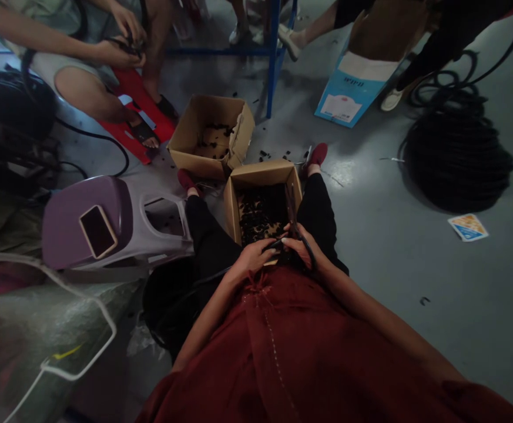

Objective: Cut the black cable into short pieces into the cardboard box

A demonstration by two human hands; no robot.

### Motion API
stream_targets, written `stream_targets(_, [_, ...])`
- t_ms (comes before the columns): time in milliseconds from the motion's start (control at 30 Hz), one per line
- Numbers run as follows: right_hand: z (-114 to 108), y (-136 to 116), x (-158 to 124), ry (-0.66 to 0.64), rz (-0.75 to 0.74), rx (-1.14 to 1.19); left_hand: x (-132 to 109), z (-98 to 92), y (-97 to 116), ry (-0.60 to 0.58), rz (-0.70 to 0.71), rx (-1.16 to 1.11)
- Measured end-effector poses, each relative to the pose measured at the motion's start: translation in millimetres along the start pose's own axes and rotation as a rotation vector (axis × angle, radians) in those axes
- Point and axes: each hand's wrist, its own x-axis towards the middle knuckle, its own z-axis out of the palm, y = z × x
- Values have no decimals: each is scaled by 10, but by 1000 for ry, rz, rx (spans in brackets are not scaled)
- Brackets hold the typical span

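My left hand (255,258) is closed round a black rubber cord (214,275), whose length trails left past my thigh. Its end lies near my right thumb. My right hand (301,247) is wrapped round a pair of scissors (292,208), with the dark blades pointing away from me. Both hands are close together over the near edge of a cardboard box (262,171) between my legs. Many small black cut pieces (260,208) lie in the box. How far the blades are apart is hard to make out.
A second cardboard box (201,164) stands beyond. At left, a phone (98,231) lies on a purple stool (64,220). A large black coil (459,155) and a blue carton (351,88) sit on the right. A co-worker's hands (126,47) hold something dark at upper left.
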Motion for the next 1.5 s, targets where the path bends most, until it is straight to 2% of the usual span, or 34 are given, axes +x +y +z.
stream_targets(100, [-20, -9, 42, -3, 16, -8, -29, -61, 3, 46, -24, -19])
stream_targets(233, [-64, -67, 79, -27, 18, -122, -49, -142, 6, 230, -111, -57])
stream_targets(367, [-200, -82, 50, -42, 26, -312, -60, -240, -17, 385, -178, -174])
stream_targets(500, [-330, -16, -88, -126, 61, -567, -60, -257, -61, 451, -157, -238])
stream_targets(633, [-318, 43, -240, -243, 19, -662, -48, -189, -100, 461, -166, -267])
stream_targets(767, [-246, 43, -285, -306, -4, -707, -38, -148, -105, 466, -171, -295])
stream_targets(967, [-176, -18, -249, -318, -13, -735, -28, -124, -72, 468, -187, -297])
stream_targets(1167, [-149, 8, -218, -314, -14, -712, -30, -77, -88, 421, -188, -316])
stream_targets(1333, [-174, 87, -185, -337, -18, -687, -44, -108, -82, 370, -184, -213])
stream_targets(1500, [-175, 143, -154, -367, -40, -663, -55, -164, -56, 292, -117, -75])
